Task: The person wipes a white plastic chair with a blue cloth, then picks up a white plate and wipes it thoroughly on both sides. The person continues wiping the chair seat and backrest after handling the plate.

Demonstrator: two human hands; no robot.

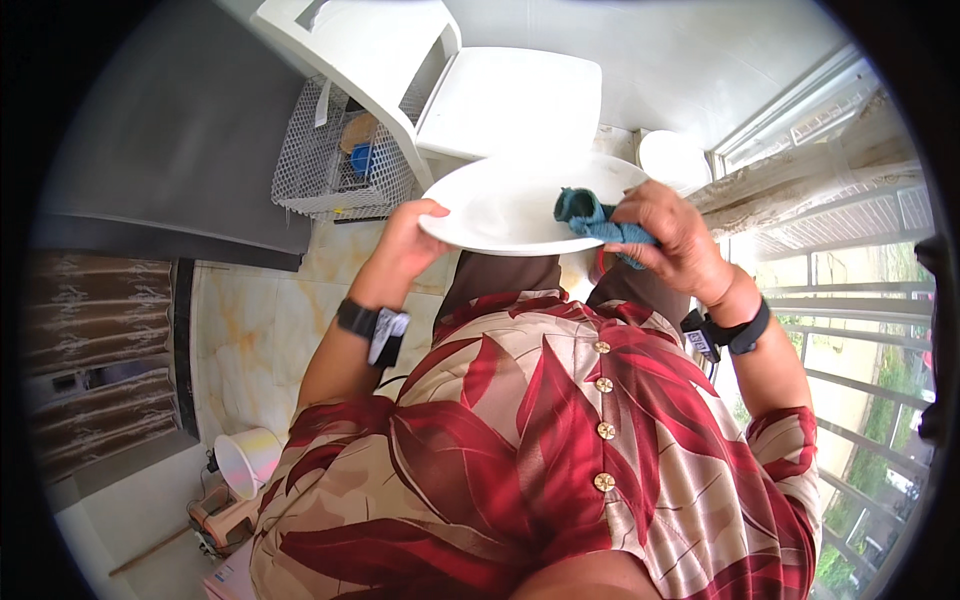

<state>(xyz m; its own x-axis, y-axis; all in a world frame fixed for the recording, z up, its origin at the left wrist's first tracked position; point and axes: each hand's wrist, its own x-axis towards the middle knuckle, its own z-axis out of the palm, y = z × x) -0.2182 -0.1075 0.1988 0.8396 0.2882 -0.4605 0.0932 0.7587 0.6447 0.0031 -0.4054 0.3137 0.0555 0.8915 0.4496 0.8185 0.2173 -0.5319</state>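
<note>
A white oval plate [502, 206] is held in front of my body, above my knees. My left hand [414, 234] grips its left rim, with the thumb on the upper face. At the plate's right side my right hand [671, 236] holds a folded teal cloth [600, 219], which lies against the rim and part of the upper face. The fingertips beneath the plate are hidden.
Ahead stands a white chair [517, 97]. A wire mesh cage [341, 161] with a blue item inside is left of it. A white round lidded object [673, 159] stands by the barred window [840, 352]. A pastel bin [247, 459] is at lower left.
</note>
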